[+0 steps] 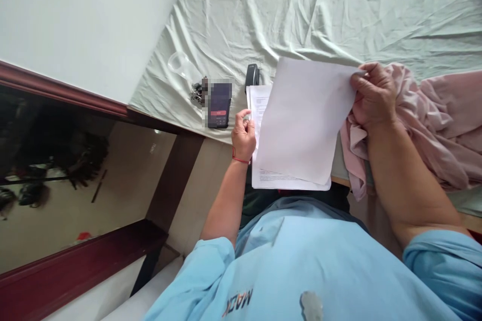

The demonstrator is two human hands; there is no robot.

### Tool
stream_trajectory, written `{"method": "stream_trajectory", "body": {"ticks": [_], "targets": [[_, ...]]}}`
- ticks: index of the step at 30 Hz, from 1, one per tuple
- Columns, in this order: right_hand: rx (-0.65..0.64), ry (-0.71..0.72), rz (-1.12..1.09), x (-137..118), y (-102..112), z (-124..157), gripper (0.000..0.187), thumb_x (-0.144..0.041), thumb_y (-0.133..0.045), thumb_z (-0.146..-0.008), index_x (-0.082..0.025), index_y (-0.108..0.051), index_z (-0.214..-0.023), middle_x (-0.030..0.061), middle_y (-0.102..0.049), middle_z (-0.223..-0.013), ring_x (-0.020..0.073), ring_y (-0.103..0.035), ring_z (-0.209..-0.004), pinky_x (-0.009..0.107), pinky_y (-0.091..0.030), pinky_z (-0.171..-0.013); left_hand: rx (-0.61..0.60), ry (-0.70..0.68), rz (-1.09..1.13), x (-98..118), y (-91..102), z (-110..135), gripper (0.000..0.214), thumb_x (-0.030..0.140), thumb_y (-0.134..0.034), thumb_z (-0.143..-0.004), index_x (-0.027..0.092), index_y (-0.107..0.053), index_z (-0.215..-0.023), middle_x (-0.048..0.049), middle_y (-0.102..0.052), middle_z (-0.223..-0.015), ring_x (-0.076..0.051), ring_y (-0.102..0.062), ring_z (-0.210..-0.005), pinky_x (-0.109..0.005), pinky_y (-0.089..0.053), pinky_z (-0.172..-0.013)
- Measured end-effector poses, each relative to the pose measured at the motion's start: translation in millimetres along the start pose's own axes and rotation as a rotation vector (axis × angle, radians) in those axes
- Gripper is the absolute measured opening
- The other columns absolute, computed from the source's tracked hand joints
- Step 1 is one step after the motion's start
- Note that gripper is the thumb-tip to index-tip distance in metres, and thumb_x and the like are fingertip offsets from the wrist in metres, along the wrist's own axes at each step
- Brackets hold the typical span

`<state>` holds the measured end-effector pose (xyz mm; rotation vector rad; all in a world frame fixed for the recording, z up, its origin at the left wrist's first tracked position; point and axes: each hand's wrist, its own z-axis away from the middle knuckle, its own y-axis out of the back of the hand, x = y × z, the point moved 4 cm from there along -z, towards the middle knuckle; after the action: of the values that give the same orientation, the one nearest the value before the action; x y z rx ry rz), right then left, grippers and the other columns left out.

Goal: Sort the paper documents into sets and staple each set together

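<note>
Frame centre: right hand pinches top sheet at its upper-right corner, left hand grips left edge of printed stack beneath, phone just left on bedsheet.

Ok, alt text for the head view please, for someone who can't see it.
A person in a light blue shirt holds a blank sheet by its top corner with the right hand, while the left hand grips the printed sheets underneath. A phone, keys, a black stapler and a pink cloth lie on the pale green bedsheet around them.
</note>
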<state>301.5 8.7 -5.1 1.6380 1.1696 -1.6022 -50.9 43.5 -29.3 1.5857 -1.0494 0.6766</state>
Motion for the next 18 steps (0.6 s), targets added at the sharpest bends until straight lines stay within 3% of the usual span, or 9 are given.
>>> {"method": "stream_trajectory", "body": {"ticks": [3, 6, 9, 12, 18], "targets": [[0.006, -0.028, 0.001, -0.6, 3.4, -2.3, 0.042, -0.058, -0.084, -0.069, -0.033, -0.056, -0.088, 0.0003, -0.061, -0.077, 0.0223, -0.055, -0.078, 0.043, -0.049, -0.077, -0.029, -0.006, 0.008, -1.4, -0.4, -1.3, 0.025, 0.034, -0.058, -0.102, 0.021, -0.059, -0.122, 0.0084, -0.045, -0.061, -0.010, -0.043, -0.052, -0.026, -0.037, -0.057], [-0.033, -0.038, 0.197, -2.7, 4.7, -0.8, 0.035, -0.064, -0.074, -0.078, -0.036, -0.059, -0.093, 0.0047, -0.068, -0.089, 0.0262, -0.057, -0.090, 0.047, -0.047, -0.081, -0.020, 0.011, -0.016, -2.3, 0.0, -2.0, 0.030, 0.038, -0.064, -0.098, 0.019, -0.065, -0.122, 0.0059, -0.053, -0.065, -0.011, -0.048, -0.058, -0.027, -0.040, -0.061], [-0.061, -0.040, 0.327, -3.0, 4.2, 1.0, 0.034, -0.065, -0.066, -0.083, -0.038, -0.061, -0.104, 0.0068, -0.070, -0.096, 0.0288, -0.057, -0.094, 0.048, -0.046, -0.082, -0.021, 0.006, -0.035, 1.2, 0.6, -1.2, 0.023, 0.038, -0.069, -0.094, 0.020, -0.072, -0.107, 0.0012, -0.064, -0.076, -0.012, -0.054, -0.065, -0.028, -0.045, -0.066], [-0.076, -0.031, 0.334, -1.0, 1.8, 1.2, 0.035, -0.065, -0.066, -0.084, -0.035, -0.059, -0.102, 0.0068, -0.068, -0.091, 0.0269, -0.056, -0.087, 0.046, -0.044, -0.078, -0.035, 0.007, -0.031, 4.8, 1.0, 0.1, 0.017, 0.036, -0.070, -0.092, 0.020, -0.074, -0.098, -0.0012, -0.071, -0.085, -0.013, -0.059, -0.070, -0.028, -0.048, -0.070], [-0.112, -0.032, 0.502, 1.0, -7.5, 4.3, 0.031, -0.057, -0.073, -0.083, -0.030, -0.060, -0.091, 0.0014, -0.058, -0.069, 0.0175, -0.045, -0.064, 0.036, -0.034, -0.061, -0.051, 0.037, -0.006, -3.5, 1.4, -1.2, 0.035, 0.026, -0.077, -0.082, 0.018, -0.068, -0.115, -0.0032, -0.073, -0.095, -0.015, -0.064, -0.074, -0.033, -0.056, -0.078]]}}
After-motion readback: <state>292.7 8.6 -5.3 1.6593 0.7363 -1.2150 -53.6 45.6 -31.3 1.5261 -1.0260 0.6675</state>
